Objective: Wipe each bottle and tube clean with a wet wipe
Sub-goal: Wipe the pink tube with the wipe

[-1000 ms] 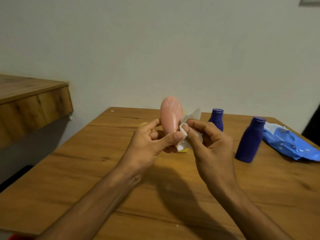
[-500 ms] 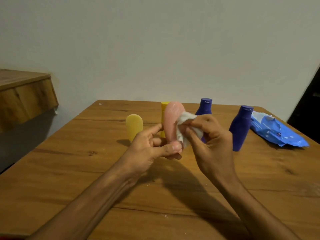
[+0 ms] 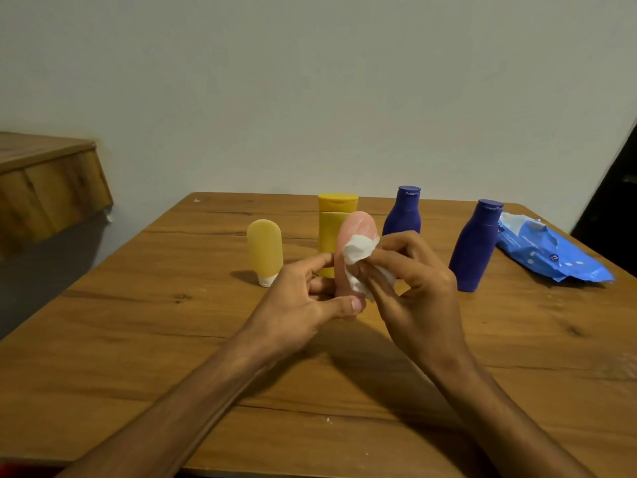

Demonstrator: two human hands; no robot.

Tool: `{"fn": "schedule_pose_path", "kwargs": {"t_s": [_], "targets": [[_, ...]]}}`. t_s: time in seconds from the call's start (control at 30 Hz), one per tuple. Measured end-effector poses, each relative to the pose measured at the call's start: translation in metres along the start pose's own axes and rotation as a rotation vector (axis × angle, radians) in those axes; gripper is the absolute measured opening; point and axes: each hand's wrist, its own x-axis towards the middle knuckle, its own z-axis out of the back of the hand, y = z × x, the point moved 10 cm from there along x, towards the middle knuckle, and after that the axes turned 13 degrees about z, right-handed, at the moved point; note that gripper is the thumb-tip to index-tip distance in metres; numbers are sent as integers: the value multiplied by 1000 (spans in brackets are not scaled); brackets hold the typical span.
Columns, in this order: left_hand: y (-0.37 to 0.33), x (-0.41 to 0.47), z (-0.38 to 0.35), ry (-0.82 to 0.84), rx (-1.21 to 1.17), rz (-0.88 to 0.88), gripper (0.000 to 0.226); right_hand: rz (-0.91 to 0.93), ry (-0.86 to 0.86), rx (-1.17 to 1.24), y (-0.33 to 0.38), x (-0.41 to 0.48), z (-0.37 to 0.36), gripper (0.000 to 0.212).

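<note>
Wiping underway: your left hand (image 3: 303, 307) pinches the pink tube (image 3: 355, 227) above the worktop (image 3: 138, 339); right hand (image 3: 422, 294), grip clamped on the wet wipe (image 3: 358, 248), presses it there. Yellow tube (image 3: 264, 248), yellow bottle (image 3: 329, 222) and blue bottles (image 3: 474, 246) seemingly pending.

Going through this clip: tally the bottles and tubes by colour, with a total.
Blue: 2, back bottle and right bottle
Yellow: 2, yellow bottle and yellow tube
Pink: 1, pink tube
Total: 5

near table (image 3: 144, 346) open, yellow tube (image 3: 264, 248), yellow bottle (image 3: 329, 225), blue bottles (image 3: 403, 215) (image 3: 474, 246) across far side
</note>
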Motion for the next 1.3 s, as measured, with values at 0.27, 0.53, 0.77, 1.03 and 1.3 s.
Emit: {"fn": "schedule_pose_path", "kwargs": {"t_s": [0.27,0.53,0.77,1.03,1.3], "targets": [[6,1,-1,0,69,28,46,100,92,-71,9,-2,-5,28],[3,0,-9,40,109,-21,43,163,172,-59,15,-8,-14,24],[0,-2,-13,63,115,-57,38,199,155,-145,25,-6,-14,27],[2,-2,-21,122,119,-28,37,150,75,-170,19,-5,-4,28],[4,-2,-23,126,182,-25,38,155,25,-211,16,-5,2,22]]}}
